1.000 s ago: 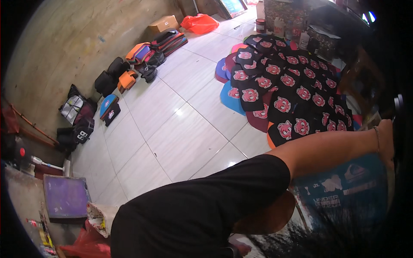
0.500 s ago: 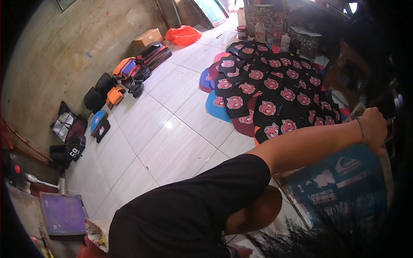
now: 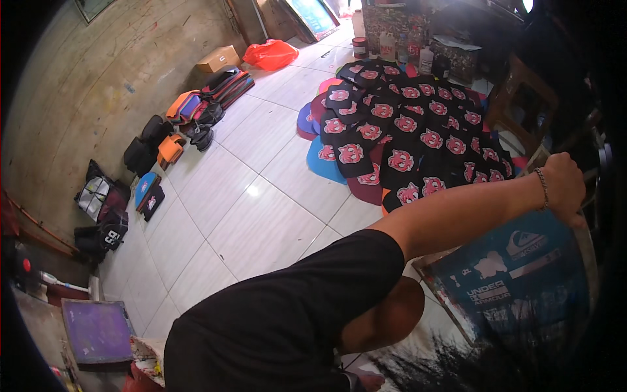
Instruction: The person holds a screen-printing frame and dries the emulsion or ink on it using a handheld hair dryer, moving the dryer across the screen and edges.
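Observation:
My left arm in a black short sleeve stretches across to the right, a bracelet at its wrist. My left hand [image 3: 564, 187] is closed on the upper edge of a silk-screen printing frame [image 3: 480, 268]. That frame has blue mesh with pale printed shapes and stands tilted at the right, its lower part hidden behind dark hair. Just beyond my forearm lies a large spread of black fabric cap panels [image 3: 418, 140] printed with pink cartoon faces, overlapping blue, maroon and orange pieces. My right hand is out of view.
Stacked fabric pieces [image 3: 225, 88] and dark bundles [image 3: 140, 153] line the left wall. A cardboard box [image 3: 219, 59] and a red plastic bag [image 3: 271, 55] sit farther back. Bottles [image 3: 426, 60] and a stool [image 3: 526, 104] stand beyond the panels. A purple screen frame [image 3: 98, 331] leans at lower left.
The whole view has shifted slightly, so the room's things sit a little farther left. Less hair covers the blue frame. My left hand keeps its hold on the frame's edge.

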The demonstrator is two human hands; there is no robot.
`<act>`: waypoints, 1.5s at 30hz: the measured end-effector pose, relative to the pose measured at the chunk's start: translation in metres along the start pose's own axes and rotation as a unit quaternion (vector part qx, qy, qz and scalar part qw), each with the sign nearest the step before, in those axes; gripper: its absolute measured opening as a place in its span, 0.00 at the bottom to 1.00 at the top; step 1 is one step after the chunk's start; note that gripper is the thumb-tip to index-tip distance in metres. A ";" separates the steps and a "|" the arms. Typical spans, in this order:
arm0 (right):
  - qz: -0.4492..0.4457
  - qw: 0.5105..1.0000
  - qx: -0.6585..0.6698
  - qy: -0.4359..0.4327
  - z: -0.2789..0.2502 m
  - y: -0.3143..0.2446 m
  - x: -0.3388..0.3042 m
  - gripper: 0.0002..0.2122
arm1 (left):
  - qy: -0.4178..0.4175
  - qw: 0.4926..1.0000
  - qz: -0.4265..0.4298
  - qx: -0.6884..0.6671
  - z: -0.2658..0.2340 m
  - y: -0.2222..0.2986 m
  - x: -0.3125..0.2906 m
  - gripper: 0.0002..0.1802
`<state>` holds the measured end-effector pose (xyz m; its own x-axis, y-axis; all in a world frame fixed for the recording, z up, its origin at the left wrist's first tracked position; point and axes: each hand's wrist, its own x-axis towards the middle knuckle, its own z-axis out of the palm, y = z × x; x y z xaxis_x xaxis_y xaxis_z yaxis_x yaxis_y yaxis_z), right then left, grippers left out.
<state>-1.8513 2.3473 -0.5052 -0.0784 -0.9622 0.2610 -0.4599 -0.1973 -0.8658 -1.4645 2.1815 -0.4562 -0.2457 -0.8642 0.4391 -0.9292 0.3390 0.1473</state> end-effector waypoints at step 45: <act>-0.084 0.994 -0.061 0.023 -0.016 0.013 0.011 0.21 | 0.004 0.999 0.050 0.006 -0.025 0.014 0.014 0.28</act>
<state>-1.8727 2.3376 -0.5069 -0.0303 -0.9072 0.4197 -0.5743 -0.3278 -0.7501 -1.4741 2.1833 -0.4256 -0.3354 -0.8228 0.4589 -0.9031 0.4194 0.0918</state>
